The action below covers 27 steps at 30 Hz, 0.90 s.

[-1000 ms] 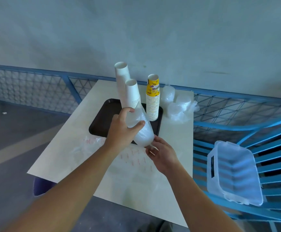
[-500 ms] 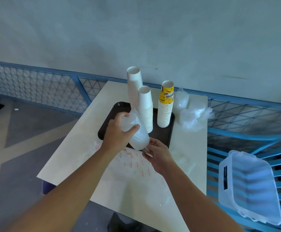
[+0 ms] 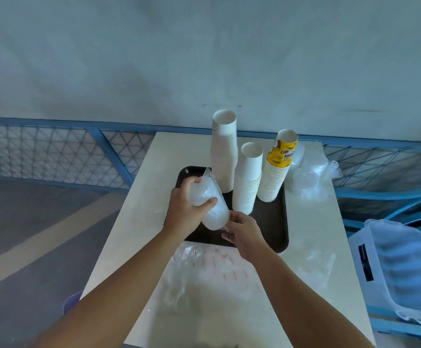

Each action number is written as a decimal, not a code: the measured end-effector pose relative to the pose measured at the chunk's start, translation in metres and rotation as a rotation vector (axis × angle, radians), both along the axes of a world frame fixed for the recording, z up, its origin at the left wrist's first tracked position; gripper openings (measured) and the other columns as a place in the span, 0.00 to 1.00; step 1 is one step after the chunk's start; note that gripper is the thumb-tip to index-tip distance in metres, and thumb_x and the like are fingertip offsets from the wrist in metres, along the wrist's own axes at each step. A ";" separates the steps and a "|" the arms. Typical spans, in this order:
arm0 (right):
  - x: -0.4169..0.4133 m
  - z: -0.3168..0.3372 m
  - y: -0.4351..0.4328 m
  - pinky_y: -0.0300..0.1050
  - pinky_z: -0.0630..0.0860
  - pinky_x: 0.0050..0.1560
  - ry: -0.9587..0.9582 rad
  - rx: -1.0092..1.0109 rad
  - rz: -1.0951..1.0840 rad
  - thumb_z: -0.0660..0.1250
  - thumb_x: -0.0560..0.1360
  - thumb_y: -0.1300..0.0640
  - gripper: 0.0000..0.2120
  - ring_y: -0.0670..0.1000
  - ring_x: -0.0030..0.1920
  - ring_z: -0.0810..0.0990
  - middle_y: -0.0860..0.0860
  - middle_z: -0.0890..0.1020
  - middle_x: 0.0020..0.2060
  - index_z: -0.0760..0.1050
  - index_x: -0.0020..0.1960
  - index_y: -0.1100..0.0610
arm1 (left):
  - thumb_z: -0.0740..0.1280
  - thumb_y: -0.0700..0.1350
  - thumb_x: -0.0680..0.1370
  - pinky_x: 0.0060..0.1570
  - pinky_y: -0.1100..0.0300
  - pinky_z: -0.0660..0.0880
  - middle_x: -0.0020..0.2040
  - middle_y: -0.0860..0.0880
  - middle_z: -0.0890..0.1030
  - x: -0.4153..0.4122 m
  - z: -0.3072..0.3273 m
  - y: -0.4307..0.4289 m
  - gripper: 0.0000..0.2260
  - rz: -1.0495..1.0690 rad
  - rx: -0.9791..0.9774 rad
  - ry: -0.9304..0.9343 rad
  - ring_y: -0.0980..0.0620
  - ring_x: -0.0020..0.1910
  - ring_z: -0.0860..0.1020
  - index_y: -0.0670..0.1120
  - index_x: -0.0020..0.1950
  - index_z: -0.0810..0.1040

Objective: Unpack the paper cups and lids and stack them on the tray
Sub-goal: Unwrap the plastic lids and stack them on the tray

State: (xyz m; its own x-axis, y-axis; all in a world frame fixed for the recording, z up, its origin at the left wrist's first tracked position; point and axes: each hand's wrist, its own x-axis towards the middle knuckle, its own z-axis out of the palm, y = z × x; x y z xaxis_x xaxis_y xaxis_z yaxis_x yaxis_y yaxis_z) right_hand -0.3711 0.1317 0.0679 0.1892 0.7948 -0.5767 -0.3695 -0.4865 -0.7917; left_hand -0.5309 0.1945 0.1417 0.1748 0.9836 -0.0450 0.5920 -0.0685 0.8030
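Over the black tray (image 3: pixel 267 222), the fingers of my left hand (image 3: pixel 184 209) curl round a tilted sleeve of translucent plastic lids (image 3: pixel 212 204), while my right hand (image 3: pixel 244 234) pinches its crinkled lower end. Three upright stacks of ridged paper cups (image 3: pixel 248 177) already stand on the tray. Next, I judge, the sleeve must be torn open without spilling the slippery lids.
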 end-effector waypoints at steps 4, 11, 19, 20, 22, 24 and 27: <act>-0.024 -0.017 0.023 0.50 0.85 0.54 -0.114 -0.023 -0.007 0.69 0.76 0.71 0.16 0.54 0.50 0.85 0.56 0.85 0.52 0.82 0.61 0.57 | 0.80 0.54 0.73 0.47 0.75 0.65 0.61 0.49 0.72 -0.021 -0.014 0.029 0.28 -0.077 0.004 0.009 0.51 0.60 0.72 0.57 0.70 0.72; -0.049 -0.040 0.046 0.48 0.83 0.48 -0.402 -0.094 0.078 0.66 0.77 0.66 0.12 0.50 0.40 0.79 0.56 0.85 0.44 0.85 0.53 0.54 | 0.80 0.54 0.73 0.47 0.76 0.64 0.60 0.47 0.72 -0.040 -0.037 0.056 0.29 -0.172 0.021 0.045 0.51 0.59 0.73 0.58 0.71 0.72; -0.055 -0.050 0.056 0.40 0.76 0.44 -0.635 -0.108 0.233 0.67 0.78 0.61 0.08 0.50 0.46 0.82 0.50 0.84 0.45 0.82 0.47 0.52 | 0.80 0.54 0.73 0.52 0.59 0.75 0.59 0.48 0.70 -0.048 -0.053 0.070 0.29 -0.184 0.034 0.083 0.54 0.51 0.75 0.59 0.70 0.73; -0.055 -0.050 0.057 0.41 0.78 0.43 -0.604 -0.123 0.229 0.66 0.78 0.62 0.08 0.50 0.45 0.83 0.50 0.85 0.43 0.82 0.48 0.52 | 0.79 0.54 0.73 0.53 0.57 0.76 0.59 0.48 0.70 -0.049 -0.055 0.071 0.29 -0.191 0.036 0.088 0.55 0.50 0.75 0.59 0.70 0.72; -0.056 -0.052 0.059 0.50 0.85 0.49 -0.479 -0.160 0.190 0.67 0.76 0.63 0.07 0.51 0.43 0.84 0.52 0.86 0.41 0.80 0.51 0.55 | 0.79 0.54 0.73 0.52 0.60 0.75 0.59 0.48 0.70 -0.050 -0.058 0.071 0.28 -0.190 0.036 0.077 0.58 0.50 0.74 0.59 0.70 0.72; -0.056 -0.057 0.060 0.56 0.84 0.57 -0.351 -0.174 0.145 0.69 0.75 0.65 0.09 0.53 0.44 0.85 0.54 0.87 0.42 0.78 0.54 0.57 | 0.79 0.54 0.73 0.48 0.70 0.70 0.59 0.48 0.71 -0.051 -0.060 0.071 0.28 -0.183 0.030 0.053 0.60 0.51 0.72 0.59 0.70 0.72; -0.058 -0.061 0.060 0.53 0.85 0.56 -0.139 -0.122 0.055 0.72 0.73 0.69 0.14 0.55 0.47 0.86 0.60 0.87 0.47 0.77 0.57 0.61 | 0.79 0.54 0.73 0.46 0.79 0.65 0.61 0.49 0.71 -0.056 -0.061 0.075 0.28 -0.163 0.014 0.028 0.63 0.54 0.71 0.60 0.69 0.72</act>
